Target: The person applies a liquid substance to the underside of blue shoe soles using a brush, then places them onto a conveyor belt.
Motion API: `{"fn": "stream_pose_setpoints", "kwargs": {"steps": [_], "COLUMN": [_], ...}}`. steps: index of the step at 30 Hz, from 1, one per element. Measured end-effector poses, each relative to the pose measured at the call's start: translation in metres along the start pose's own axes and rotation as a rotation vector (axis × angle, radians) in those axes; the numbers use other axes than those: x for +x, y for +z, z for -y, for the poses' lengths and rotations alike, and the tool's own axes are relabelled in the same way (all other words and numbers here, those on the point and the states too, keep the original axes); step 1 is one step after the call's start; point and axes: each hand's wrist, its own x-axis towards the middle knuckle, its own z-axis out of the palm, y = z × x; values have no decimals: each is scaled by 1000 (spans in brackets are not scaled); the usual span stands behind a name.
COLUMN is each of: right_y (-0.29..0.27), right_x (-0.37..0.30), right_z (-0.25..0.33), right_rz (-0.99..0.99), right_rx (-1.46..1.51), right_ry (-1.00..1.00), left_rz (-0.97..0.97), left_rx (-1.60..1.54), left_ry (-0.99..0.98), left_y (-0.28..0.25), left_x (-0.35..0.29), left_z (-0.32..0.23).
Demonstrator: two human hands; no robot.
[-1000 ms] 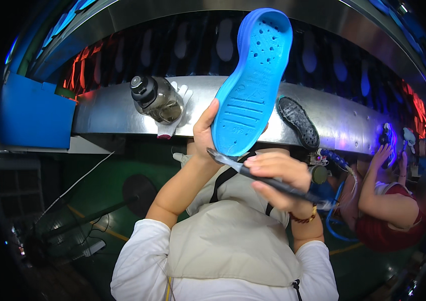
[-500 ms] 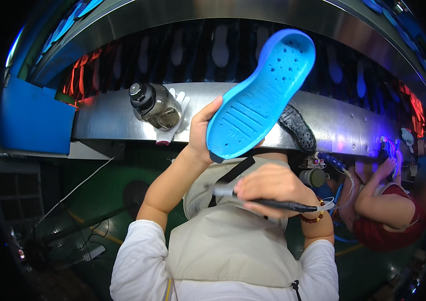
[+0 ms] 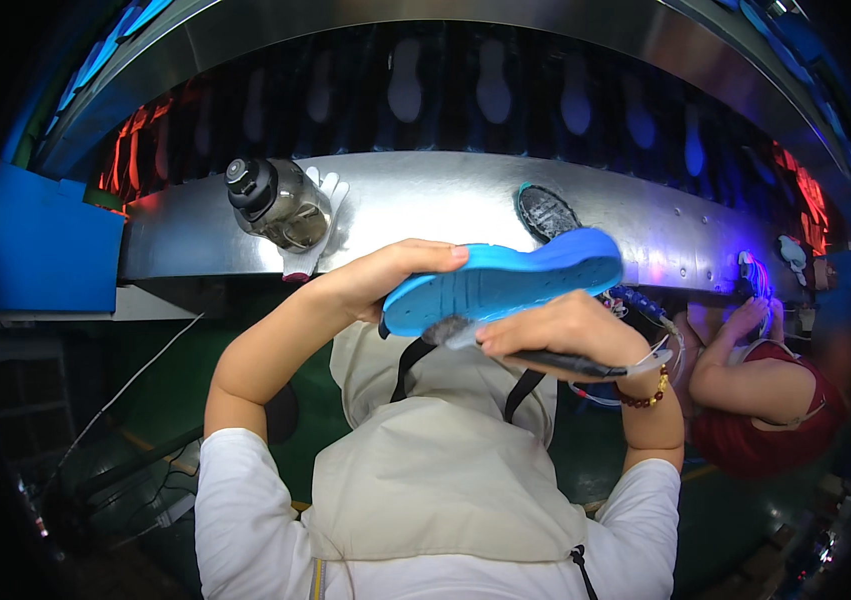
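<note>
My left hand (image 3: 390,272) is closed round the heel end of a blue shoe sole (image 3: 520,285), thumb on its upper rim. The sole is tilted, with its ribbed inner face toward me and the toe end to the right. In my right hand (image 3: 577,325) is a brush (image 3: 567,364) with a black handle; a thin clear tube runs from its rear end. The brush's greyish bristles are at the sole's lower edge near the heel; whether they touch it I cannot tell. Behind the sole, a dark sole-shaped piece (image 3: 548,213) lies on the metal bench (image 3: 425,200).
A dark-capped bottle (image 3: 290,208) stands on the bench at left, against a white glove (image 3: 328,195). Beyond runs a dark conveyor (image 3: 445,85) carrying several sole-shaped pieces. A blue box (image 3: 53,245) is at far left. At right, a co-worker in a red top (image 3: 770,410) works at the bench.
The sole has come down toward me and tipped from upright to nearly level, its toe now rightward. My right hand has brought the brush up close to the sole.
</note>
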Motion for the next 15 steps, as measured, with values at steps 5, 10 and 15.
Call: {"fn": "stream_pose_setpoints", "kwargs": {"steps": [5, 10, 15], "right_y": [-22, -21, -20], "right_x": [-4, -12, -14], "right_z": [15, 2, -3], "right_rz": [152, 160, -128], "right_rx": [-138, -249, 106], "right_ry": [27, 163, 88], "left_rz": [-31, -163, -25], "left_rx": [94, 264, -84], "left_ry": [-94, -69, 50], "left_y": [-4, -2, -7], "left_x": [-8, -7, -5], "left_z": [0, 4, 10]}}
